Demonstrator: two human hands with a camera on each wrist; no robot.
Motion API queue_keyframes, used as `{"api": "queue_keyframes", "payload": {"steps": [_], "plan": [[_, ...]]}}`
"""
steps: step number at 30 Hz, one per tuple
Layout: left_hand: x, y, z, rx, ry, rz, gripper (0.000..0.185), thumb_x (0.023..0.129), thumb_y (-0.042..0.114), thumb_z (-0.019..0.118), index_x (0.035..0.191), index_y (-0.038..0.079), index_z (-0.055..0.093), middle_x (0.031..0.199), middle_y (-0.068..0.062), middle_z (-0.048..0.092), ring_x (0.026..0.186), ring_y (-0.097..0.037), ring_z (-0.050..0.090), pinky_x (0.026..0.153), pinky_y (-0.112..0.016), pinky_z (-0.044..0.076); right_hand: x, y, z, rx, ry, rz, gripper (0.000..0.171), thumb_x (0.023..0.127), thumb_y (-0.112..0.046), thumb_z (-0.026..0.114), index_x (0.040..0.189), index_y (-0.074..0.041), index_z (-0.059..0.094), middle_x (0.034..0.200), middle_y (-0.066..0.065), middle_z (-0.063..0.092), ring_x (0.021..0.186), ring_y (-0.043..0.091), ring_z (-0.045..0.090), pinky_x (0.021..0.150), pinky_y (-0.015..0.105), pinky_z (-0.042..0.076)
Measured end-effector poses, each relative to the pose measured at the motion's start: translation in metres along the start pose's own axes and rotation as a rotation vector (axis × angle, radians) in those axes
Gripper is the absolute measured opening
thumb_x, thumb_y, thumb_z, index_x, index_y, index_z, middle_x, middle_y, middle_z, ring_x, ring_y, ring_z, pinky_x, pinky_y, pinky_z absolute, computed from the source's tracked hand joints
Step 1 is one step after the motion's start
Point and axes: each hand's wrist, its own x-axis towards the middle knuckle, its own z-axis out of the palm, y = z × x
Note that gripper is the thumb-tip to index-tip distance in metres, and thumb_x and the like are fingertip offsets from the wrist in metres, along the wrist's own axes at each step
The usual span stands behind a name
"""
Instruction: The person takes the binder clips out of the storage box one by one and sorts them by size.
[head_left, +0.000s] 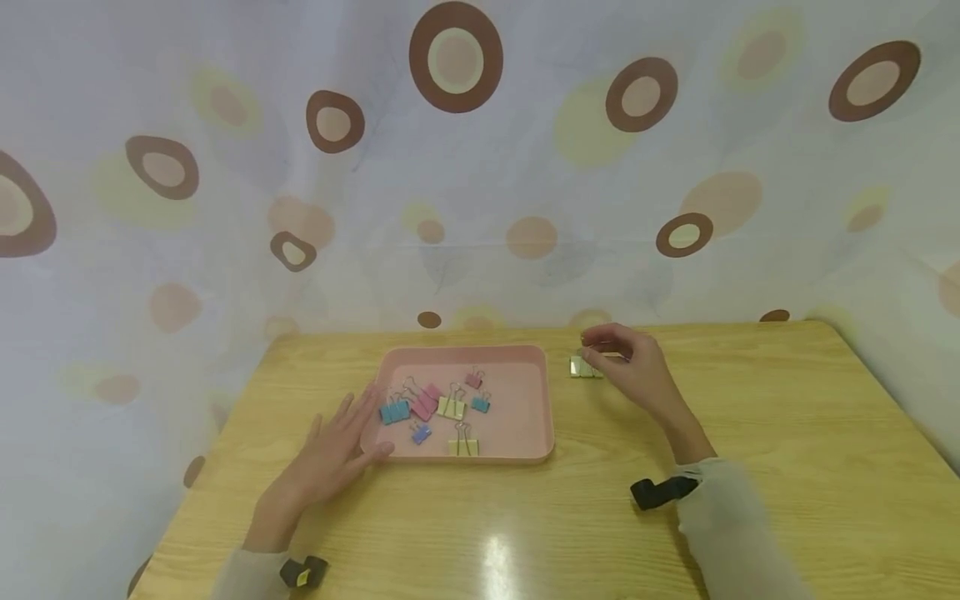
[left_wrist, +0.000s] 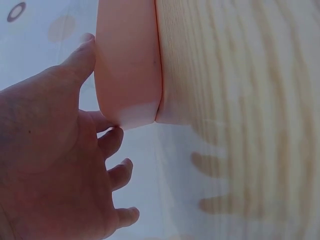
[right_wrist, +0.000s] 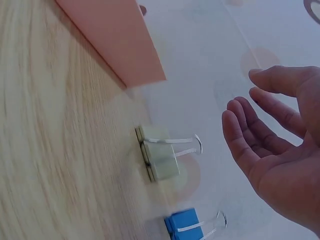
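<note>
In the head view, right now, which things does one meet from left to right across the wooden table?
Left hand touching the tray's left edge → blue binder clip inside the shallow pink plastic tray → pale yellow binder clip lying on the wooden table → right hand, fingers loosely curled just above that clip.

The left hand [left_wrist: 50,160] lies with relaxed fingers against the rounded corner of the pink plastic tray [left_wrist: 127,65], thumb along its wall, on the light wooden table [left_wrist: 240,100].

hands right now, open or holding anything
Left hand: open, thumb touching the pink tray.
Right hand: open, holding nothing, beside a yellow binder clip.
</note>
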Motion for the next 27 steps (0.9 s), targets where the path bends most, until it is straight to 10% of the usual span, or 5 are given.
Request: {"api": "queue_keyframes", "payload": {"steps": [27], "plan": [[-0.001,0.004,-0.003,0.010,-0.005,0.006,0.081,0.103,0.053,0.054,0.164,0.010,0.022,0.170,-0.010,0.018,0.154,-0.047,0.011,0.114,-0.078,0.007,0.015,-0.035,0.127,-0.007,-0.294,-0.038,0.049,0.086,-0.002,0.073,0.134,0.001,0.063,0.125,0.021,0.066,0.113,0.043,0.061,0.098,0.054,0.052]]}}
